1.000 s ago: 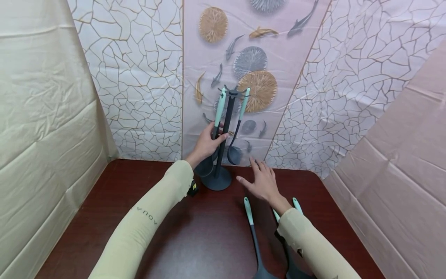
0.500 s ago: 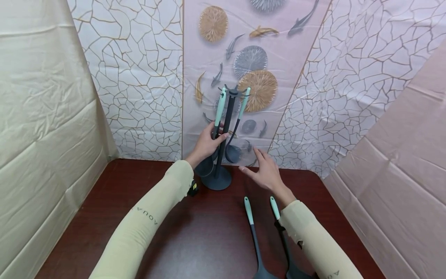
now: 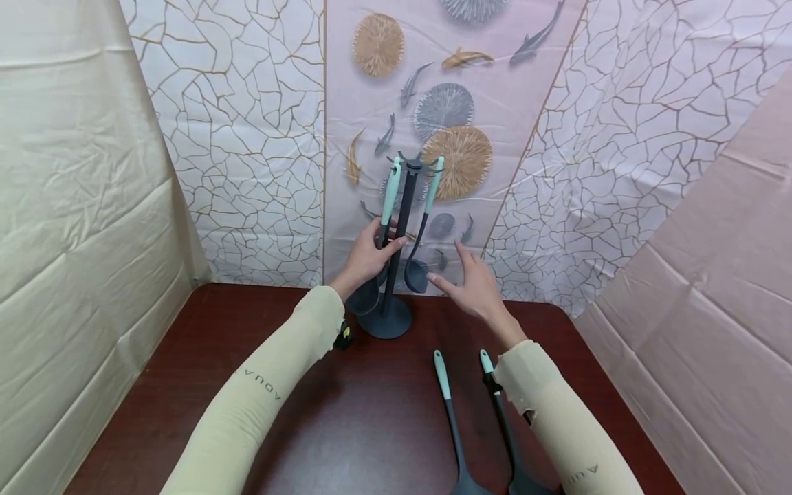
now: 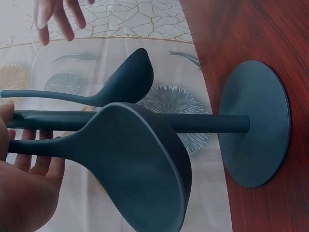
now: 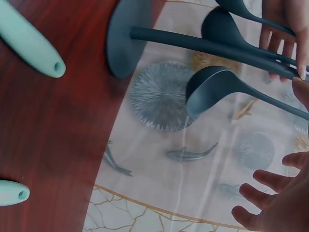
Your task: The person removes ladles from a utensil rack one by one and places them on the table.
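Observation:
A dark utensil stand [image 3: 405,206] with a round base rises near the table's back edge. My left hand [image 3: 366,254] grips its pole, thumb in front and fingers behind, beside the shaft of a hanging ladle-like utensil [image 4: 130,164]. On the stand's right side hangs a ladle [image 3: 416,275] with a mint handle; its bowl shows in the right wrist view too. Another dark spoon-shaped utensil [image 5: 222,29] hangs behind the pole. My right hand [image 3: 476,285] is just right of the ladle, fingers spread, holding nothing; whether its thumb touches the bowl I cannot tell.
Two long mint-handled utensils, one nearer the middle [image 3: 450,419] and one by my right sleeve [image 3: 506,426], lie on the dark red table [image 3: 365,426]. Their heads run off the lower frame edge. A patterned cloth [image 3: 260,206] hangs close behind the stand.
My right hand has moved up and forward beside the stand. The right ladle's bowl swung slightly left, then back. My left hand stays where it was on the pole.

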Demonstrator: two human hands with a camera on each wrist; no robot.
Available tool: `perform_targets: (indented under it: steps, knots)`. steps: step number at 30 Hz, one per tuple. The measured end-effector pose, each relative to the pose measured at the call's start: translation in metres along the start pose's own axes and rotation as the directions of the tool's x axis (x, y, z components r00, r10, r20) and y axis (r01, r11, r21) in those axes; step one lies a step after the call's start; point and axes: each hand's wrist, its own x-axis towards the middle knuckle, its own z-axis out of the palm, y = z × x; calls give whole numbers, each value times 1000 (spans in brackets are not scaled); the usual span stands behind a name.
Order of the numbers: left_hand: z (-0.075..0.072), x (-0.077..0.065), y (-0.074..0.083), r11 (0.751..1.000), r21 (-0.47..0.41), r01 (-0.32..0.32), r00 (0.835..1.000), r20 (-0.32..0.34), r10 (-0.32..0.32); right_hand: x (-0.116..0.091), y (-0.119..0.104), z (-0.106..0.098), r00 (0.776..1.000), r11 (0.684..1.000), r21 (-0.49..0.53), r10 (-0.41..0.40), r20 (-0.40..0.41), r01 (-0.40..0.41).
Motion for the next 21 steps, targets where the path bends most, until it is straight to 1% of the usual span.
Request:
perform_targets:
  steps: [8,15,21]
  knots:
    - [0,0,-1,1000,22,11,1000,-5,-11,9,-8,-6,999,999,47,17,-28,-16]
    - [0,0,-3,1000,12,9,1000,-3,-9,20,-14,-12,998,995,95,-1,-65,7]
    - [0,1,-2,1000,17,18,1000,-2,-18,30,-19,-17,996,993,116,6,-91,4]
